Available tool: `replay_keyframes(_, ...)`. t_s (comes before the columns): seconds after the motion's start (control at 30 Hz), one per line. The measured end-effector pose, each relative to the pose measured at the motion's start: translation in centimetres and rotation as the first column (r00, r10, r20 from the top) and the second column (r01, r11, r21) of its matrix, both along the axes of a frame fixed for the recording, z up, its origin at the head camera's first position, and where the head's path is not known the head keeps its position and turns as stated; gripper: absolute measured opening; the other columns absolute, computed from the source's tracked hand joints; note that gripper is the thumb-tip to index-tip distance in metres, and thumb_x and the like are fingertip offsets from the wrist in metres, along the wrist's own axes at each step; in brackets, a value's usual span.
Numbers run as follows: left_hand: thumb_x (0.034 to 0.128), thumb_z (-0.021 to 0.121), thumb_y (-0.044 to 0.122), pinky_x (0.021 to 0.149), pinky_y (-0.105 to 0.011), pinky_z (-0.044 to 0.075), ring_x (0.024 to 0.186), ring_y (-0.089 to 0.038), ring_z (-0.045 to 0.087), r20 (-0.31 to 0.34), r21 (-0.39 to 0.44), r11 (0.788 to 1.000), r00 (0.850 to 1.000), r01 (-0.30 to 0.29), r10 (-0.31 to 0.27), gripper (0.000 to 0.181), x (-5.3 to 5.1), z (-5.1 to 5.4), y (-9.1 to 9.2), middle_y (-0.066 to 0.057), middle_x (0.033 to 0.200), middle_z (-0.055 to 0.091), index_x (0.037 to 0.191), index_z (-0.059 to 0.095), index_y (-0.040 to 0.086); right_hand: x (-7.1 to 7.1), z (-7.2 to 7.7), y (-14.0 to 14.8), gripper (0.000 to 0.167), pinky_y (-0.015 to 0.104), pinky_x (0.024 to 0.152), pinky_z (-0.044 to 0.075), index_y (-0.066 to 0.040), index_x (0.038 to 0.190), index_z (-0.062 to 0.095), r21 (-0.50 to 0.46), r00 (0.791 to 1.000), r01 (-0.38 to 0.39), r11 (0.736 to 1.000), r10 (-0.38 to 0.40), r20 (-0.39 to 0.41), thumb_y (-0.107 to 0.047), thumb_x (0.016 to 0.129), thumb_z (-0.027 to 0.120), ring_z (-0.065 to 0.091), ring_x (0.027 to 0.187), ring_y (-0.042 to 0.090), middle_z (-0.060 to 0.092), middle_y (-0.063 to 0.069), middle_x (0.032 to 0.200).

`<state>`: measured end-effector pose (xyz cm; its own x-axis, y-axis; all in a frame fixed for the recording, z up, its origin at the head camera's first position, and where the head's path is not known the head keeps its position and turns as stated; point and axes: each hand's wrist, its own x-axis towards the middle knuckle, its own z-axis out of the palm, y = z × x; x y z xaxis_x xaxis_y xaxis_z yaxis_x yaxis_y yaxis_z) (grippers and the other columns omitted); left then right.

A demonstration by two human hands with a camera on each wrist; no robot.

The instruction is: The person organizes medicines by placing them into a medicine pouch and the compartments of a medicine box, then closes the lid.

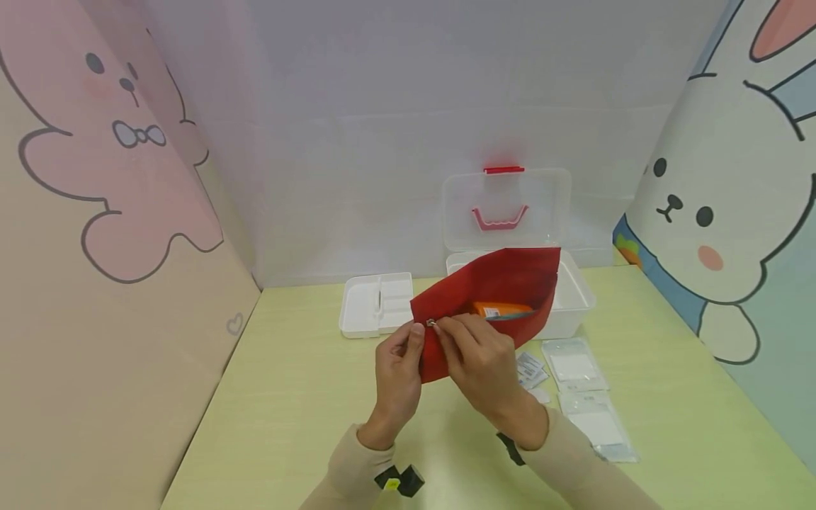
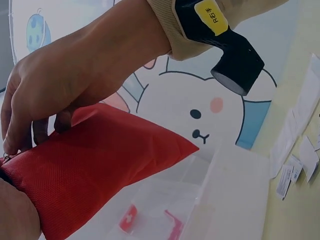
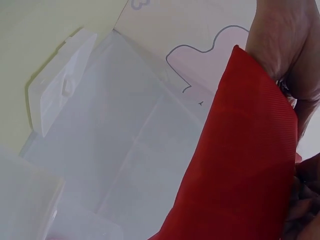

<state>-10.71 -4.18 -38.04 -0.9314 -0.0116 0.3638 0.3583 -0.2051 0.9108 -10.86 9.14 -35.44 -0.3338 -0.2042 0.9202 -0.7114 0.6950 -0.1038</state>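
A red fabric pouch (image 1: 440, 299) is held up over the table, its mouth gaping toward the right. Inside it an orange packet (image 1: 503, 309) shows, with a thin bluish edge below. My left hand (image 1: 399, 368) grips the pouch's left end between thumb and fingers. The fingers of my right hand (image 1: 487, 361) pinch the small metal zipper pull (image 1: 431, 323) near that same end. In the left wrist view the right hand (image 2: 65, 85) bends over the top edge of the pouch (image 2: 100, 165). Much of the zipper is hidden behind fingers.
Behind the pouch stands a white box (image 1: 576, 287) with its clear lid (image 1: 542, 212) raised. A white divided tray (image 1: 360, 308) lies to its left. Right of the hands lie clear packets (image 1: 574, 365) and small printed sachets (image 1: 529, 370). Cartoon-printed walls (image 1: 714, 212) enclose the table.
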Motion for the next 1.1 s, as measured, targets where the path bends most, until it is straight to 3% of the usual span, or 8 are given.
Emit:
replay_keyframes(0.17,0.1008,0.053,0.016,0.068,-0.026,0.057,0.079,-0.008,0.067,-0.039,-0.002,0.998,0.997,-0.060,0.060,0.027,-0.1,-0.3,0.1,0.006,0.090,0.072,0.113,0.068,-0.003,0.2,0.2,-0.1,0.017,0.040,0.069,0.060,-0.001,0.095,0.070,0.033,0.999,-0.022,0.999,0.021,0.028,-0.017,0.092,0.068,0.070,0.072,0.022,0.073,0.011,0.082)
replay_keyframes(0.4,0.1000,0.054,0.011,0.063,-0.027,0.058,0.073,-0.007,0.065,-0.113,-0.037,0.982,0.977,-0.186,0.181,0.023,-0.1,-0.6,0.1,-0.019,0.085,0.070,0.109,0.070,-0.002,0.1,0.4,0.0,0.018,0.037,0.065,0.060,0.001,0.092,0.068,0.036,0.999,-0.036,0.999,0.035,0.019,-0.017,0.093,0.065,0.068,0.066,0.021,0.071,0.011,0.077)
replay_keyframes(0.5,0.1000,0.053,0.009,0.061,-0.027,0.057,0.070,-0.007,0.063,-0.128,-0.045,0.976,0.970,-0.215,0.207,0.022,-0.2,-0.6,0.0,-0.023,0.081,0.068,0.106,0.071,-0.002,0.0,0.4,0.1,0.018,0.037,0.064,0.060,0.002,0.091,0.067,0.023,0.999,-0.037,0.999,0.036,0.019,-0.016,0.093,0.065,0.067,0.064,0.021,0.071,0.012,0.076)
replay_keyframes(0.8,0.0995,0.053,0.008,0.059,-0.024,0.054,0.068,-0.007,0.060,-0.155,-0.075,0.966,0.959,-0.249,0.236,0.021,-0.3,-0.8,-0.2,-0.023,0.078,0.067,0.106,0.071,-0.003,-0.1,0.4,0.4,0.016,0.038,0.065,0.060,0.002,0.091,0.066,0.022,0.998,-0.035,0.999,0.034,0.062,-0.013,0.090,0.069,0.070,0.067,0.023,0.072,0.013,0.078)
replay_keyframes(0.97,0.0994,0.053,0.007,0.057,-0.023,0.050,0.066,-0.008,0.054,-0.171,-0.080,0.962,0.954,-0.261,0.244,0.020,-0.4,-1.0,-0.3,-0.017,0.069,0.058,0.102,0.071,-0.003,-0.3,0.3,0.7,0.017,0.034,0.059,0.058,0.002,0.087,0.066,0.002,0.999,-0.021,1.000,0.021,0.039,-0.014,0.093,0.064,0.065,0.059,0.020,0.069,0.011,0.071)
replay_keyframes(1.1,0.0993,0.053,0.007,0.058,-0.023,0.052,0.067,-0.011,0.057,-0.172,-0.080,0.959,0.952,-0.270,0.254,0.020,-0.5,-1.1,-0.5,-0.013,0.070,0.059,0.103,0.071,-0.003,-0.6,0.2,1.0,0.017,0.031,0.054,0.056,0.001,0.084,0.065,-0.006,1.000,-0.018,1.000,0.019,0.018,-0.014,0.092,0.063,0.061,0.055,0.018,0.066,0.009,0.067)
